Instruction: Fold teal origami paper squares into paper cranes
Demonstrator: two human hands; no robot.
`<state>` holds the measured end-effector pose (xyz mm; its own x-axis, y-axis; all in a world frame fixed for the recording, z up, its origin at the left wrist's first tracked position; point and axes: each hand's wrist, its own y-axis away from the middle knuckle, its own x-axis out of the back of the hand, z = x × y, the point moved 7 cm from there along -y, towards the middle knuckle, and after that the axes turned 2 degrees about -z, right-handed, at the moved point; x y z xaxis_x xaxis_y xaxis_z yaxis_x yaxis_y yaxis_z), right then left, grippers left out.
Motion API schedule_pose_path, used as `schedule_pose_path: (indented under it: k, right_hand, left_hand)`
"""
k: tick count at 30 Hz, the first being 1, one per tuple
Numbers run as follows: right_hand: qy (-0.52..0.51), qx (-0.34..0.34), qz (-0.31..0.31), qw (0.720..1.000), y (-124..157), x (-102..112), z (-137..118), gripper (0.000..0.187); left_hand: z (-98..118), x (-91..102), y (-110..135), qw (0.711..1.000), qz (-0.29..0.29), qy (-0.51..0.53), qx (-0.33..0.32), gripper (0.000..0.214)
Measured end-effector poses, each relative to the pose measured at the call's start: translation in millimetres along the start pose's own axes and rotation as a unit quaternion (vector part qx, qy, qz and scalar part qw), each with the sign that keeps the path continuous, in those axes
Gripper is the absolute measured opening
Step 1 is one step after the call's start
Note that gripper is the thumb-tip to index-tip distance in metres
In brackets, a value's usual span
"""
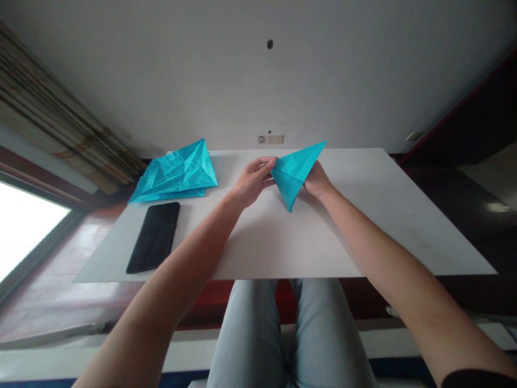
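Note:
A folded sheet of turquoise paper (295,171), roughly triangular with crease lines, is held up above the white table between both hands. My left hand (255,180) pinches its left corner, thumb on top and fingers beneath. Behind the paper's right side is my right hand (316,180); most of its fingers are hidden by the sheet, and it appears to grip the paper from behind. One point of the paper aims up to the right, another down toward the tabletop.
Creased turquoise paper sheets (177,171) lie piled at the table's back left. A black phone (154,237) rests near the front left edge of the white table (404,231). Behind stands a wall with sockets (270,139); a curtain (60,118) hangs at left.

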<state>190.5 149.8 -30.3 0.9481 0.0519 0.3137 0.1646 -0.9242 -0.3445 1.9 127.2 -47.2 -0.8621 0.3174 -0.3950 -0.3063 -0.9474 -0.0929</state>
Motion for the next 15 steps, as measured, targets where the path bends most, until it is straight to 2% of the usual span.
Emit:
schedule_pose_path:
  k: [4,6,10,13,15]
  right_hand:
    - [0.048,0.009,0.009,0.999,-1,4,0,0.037]
    - [0.020,0.008,-0.017,1.000,0,2,2,0.038]
    - [-0.040,0.002,-0.066,0.997,2,-8,7,0.051]
    - [-0.046,0.030,-0.052,0.997,3,-9,3,0.054]
    - [-0.046,0.059,-0.041,0.996,4,-7,-3,0.049]
  left_hand:
    - [-3,-0.5,-1,1.000,-0.009,-0.002,0.011,0.046]
    - [-3,2.4,-2,1.000,-0.009,0.015,0.014,0.041]
    - [1,12.9,-4,0.999,0.010,0.043,0.008,0.035]
    - [4,18.0,-4,0.999,0.027,0.025,0.012,0.038]
    - [3,20.8,-3,0.999,0.047,0.003,0.022,0.043]
